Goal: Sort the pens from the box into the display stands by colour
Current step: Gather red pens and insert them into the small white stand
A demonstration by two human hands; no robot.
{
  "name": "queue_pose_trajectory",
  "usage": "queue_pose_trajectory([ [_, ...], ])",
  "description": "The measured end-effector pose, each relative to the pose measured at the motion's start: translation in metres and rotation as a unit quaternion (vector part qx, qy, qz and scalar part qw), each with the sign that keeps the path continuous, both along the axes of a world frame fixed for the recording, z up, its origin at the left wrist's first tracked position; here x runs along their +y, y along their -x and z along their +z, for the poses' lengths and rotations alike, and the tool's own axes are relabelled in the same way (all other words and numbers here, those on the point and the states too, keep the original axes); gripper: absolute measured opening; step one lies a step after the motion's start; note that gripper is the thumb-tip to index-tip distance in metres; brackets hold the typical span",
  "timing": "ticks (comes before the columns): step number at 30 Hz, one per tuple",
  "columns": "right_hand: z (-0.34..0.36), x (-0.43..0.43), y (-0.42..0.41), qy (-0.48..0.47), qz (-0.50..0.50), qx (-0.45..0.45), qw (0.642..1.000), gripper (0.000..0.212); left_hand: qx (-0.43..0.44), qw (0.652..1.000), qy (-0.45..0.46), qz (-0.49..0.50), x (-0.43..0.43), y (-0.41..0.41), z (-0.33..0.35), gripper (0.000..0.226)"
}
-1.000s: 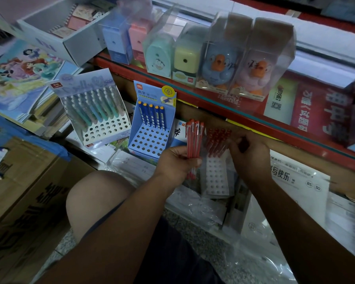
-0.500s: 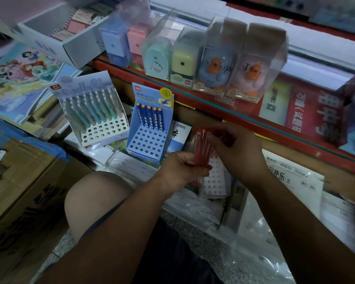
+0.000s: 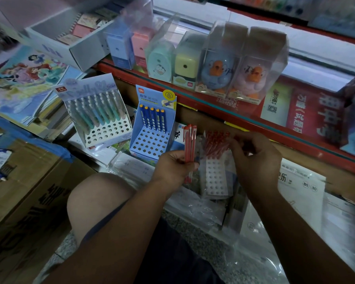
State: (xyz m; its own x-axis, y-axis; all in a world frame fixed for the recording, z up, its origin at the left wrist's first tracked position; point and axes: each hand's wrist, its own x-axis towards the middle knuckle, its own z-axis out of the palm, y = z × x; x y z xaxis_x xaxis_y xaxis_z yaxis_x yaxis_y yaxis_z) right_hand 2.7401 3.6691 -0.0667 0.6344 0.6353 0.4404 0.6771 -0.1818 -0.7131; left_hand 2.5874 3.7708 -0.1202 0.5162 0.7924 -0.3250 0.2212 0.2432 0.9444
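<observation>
Left hand (image 3: 174,167) grips a bunch of red pens (image 3: 190,144) beside the white stand (image 3: 214,177); right hand (image 3: 254,160) curls at its red row, hold unclear. Likely filling reds; the next pen needs a free hole

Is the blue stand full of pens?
No, the blue stand holds only one back row of blue pens, and its other holes are bare.
</observation>
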Motion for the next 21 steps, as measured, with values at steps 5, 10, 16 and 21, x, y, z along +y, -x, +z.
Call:
queue_pose_trajectory([
  [5,0.004,-0.005,0.0,-0.075,-0.038,-0.011,0.996,0.014,0.01,1.0,0.003,-0.006,0.001,0.001,0.0,0.018],
  [10,-0.008,-0.01,-0.007,-0.041,-0.036,-0.017,0.998,0.01,0.012,1.0,0.008,-0.014,0.0,0.001,0.0,0.019],
  [16,-0.042,-0.001,-0.001,0.029,0.004,-0.039,0.999,0.01,0.012,1.0,0.015,-0.025,-0.004,-0.002,0.003,0.019],
  [21,-0.052,0.005,0.002,0.053,0.017,-0.025,0.998,0.008,0.014,0.999,0.02,-0.024,-0.005,-0.003,0.002,0.022],
])
